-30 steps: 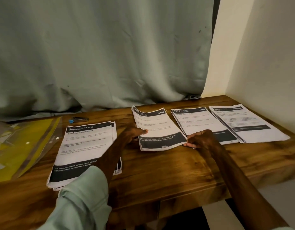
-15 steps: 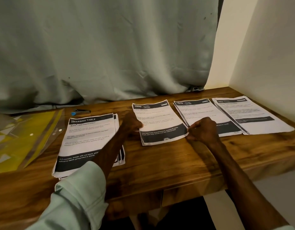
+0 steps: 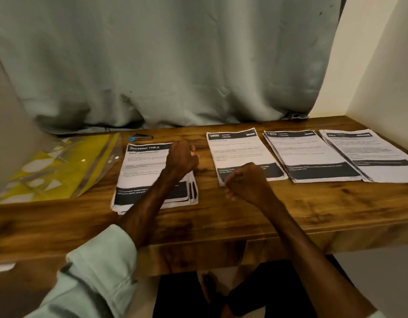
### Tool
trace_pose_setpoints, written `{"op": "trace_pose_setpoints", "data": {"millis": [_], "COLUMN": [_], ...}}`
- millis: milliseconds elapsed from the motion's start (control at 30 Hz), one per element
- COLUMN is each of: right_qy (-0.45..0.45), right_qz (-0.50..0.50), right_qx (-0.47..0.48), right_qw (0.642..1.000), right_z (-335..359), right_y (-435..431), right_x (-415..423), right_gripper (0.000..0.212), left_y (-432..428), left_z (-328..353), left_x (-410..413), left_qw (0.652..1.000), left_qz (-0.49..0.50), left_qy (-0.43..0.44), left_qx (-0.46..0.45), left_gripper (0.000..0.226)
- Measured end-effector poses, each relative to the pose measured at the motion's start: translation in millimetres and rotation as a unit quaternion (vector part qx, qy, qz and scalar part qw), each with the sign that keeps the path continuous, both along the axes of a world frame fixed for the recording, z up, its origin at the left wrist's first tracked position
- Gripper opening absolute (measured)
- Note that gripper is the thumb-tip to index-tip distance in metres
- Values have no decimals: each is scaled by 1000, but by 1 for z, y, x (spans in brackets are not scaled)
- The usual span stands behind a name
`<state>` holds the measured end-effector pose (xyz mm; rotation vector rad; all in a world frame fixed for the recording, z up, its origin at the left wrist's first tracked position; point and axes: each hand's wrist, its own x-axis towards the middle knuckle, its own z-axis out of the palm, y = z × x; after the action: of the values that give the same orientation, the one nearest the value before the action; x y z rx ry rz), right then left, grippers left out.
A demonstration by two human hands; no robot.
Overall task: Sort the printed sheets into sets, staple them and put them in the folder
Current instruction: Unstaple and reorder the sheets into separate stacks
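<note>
The left sleeve is pale mint shirt cloth with a wide cuff; the right forearm is bare.

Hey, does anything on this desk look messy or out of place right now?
Mostly the DRESSING TABLE pile: its sheets are fanned out at the near right corner, edges staggered rather than squared. The yellow folder lies at an angle near the left end of the desk.

wooden table, pale green curtain behind, cream wall beside
</note>
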<state>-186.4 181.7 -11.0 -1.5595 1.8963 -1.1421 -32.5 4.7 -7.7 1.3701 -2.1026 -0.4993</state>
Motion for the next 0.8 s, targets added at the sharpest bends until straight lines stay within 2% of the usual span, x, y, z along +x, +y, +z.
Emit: {"op": "trace_pose_setpoints", "data": {"millis": [100, 233, 300, 400, 500, 633, 800], "right_qy": [71, 68, 75, 83, 76, 57, -11], "right_qz": [14, -30, -44, -35, 5, 38, 18], "right_qx": [7, 38, 75, 93, 86, 108, 140], "right_qw": [997, 996, 993, 992, 993, 992, 990], "right_z": [-11, -20, -20, -14, -8, -2, 5], "right_y": [-30, -73, -92, -110, -121, -136, -145], "right_x": [46, 77, 84, 87, 89, 92, 88], "right_gripper": [6, 28, 39, 52, 48, 55, 52], "left_y": [2, -8, -12, -11, -7, -2, 0], "left_z": [3, 2, 1, -6, -16, -17, -16], "left_x": [52, 111, 131, 145, 150, 152, 151], "left_qw": [998, 979, 959, 946, 955, 963, 973], "left_qz": [55, 140, 175, 169, 139, 132, 127], "left_qy": [-25, -150, -220, -266, -246, -219, -178], "left_qx": [-21, 10, 48, 81, 94, 79, 74], "left_gripper": [30, 51, 70, 86, 82, 76, 76]}}
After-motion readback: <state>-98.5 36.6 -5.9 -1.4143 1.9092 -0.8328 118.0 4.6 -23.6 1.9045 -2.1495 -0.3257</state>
